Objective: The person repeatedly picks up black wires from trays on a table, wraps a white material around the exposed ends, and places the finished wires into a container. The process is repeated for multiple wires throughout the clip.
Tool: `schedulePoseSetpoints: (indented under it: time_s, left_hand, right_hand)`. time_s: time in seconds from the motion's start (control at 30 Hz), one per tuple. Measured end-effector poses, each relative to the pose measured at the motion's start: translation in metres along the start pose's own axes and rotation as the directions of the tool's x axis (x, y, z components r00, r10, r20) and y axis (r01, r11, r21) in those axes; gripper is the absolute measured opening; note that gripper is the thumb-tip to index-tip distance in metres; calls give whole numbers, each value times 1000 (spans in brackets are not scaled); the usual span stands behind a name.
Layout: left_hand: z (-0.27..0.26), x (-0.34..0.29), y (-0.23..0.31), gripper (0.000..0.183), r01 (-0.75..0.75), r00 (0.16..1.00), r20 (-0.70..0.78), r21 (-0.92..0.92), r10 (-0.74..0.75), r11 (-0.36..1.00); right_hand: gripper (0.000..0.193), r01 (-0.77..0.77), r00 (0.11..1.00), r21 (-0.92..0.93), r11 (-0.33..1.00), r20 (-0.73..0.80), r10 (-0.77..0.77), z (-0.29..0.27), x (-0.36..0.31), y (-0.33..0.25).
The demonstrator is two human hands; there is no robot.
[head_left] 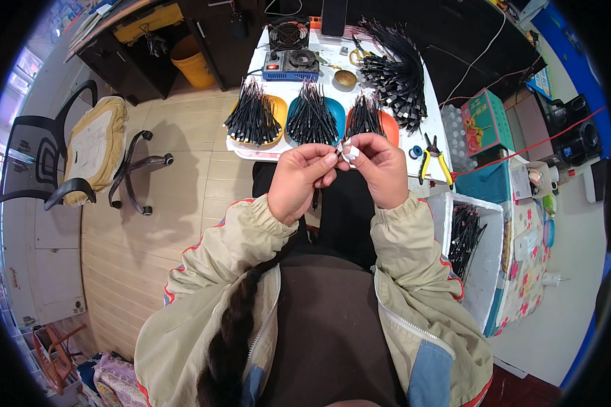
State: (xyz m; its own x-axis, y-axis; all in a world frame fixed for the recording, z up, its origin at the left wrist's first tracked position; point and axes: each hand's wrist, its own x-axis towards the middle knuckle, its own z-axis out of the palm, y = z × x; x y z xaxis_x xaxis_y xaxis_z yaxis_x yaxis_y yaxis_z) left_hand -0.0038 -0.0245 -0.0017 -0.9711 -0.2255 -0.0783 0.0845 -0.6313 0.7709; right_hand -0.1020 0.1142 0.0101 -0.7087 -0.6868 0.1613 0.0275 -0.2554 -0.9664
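Note:
My left hand (302,178) and my right hand (385,178) meet at the near edge of the white table, fingertips almost touching. Pinched in the left fingers is a thin black cable (316,199), its end hanging below the hand. The right thumb and fingers grip a small white piece (350,151), soft or paper-like, against the cable's upper end; its exact kind is too small to tell. Just beyond the hands are bundles of black cables in a yellow tray (279,108), a blue tray (335,110) and an orange tray (391,126).
Farther back on the table stand a blue-fronted soldering device (290,66), a fan (288,34) and a brass bowl (344,81). A large cable heap (397,85) and yellow-handled pliers (433,159) lie at right. Beside the table is a foam box (493,237); left, an office chair (91,152).

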Motion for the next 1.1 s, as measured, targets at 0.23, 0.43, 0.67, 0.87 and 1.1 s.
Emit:
schedulePoseSetpoints:
  time_s: [0.23, 0.43, 0.67, 0.87, 1.1]
  left_hand:
    - [-4, 2, -1, 14, 82, 995, 77, -154, -71, 985]
    - [-6, 4, -3, 14, 98, 992, 90, -134, -86, 986]
    - [-5, 5, -7, 13, 129, 988, 109, -155, -113, 979]
    - [-8, 4, -10, 15, 164, 979, 150, -188, -137, 968]
    - [-10, 2, -8, 16, 189, 962, 217, -90, -166, 978]
  right_hand:
    - [16, -44, 999, 312, 949, -4, 47, 2, 1, 20]
    - [17, -16, 999, 209, 978, -42, 26, 0, -1, 17]
    - [15, -39, 999, 101, 994, -19, 41, -5, -3, 12]
    - [13, -184, 983, 527, 830, 78, 168, 0, -4, 19]
    - [11, -378, 925, 476, 794, 238, 297, -14, -6, 10]
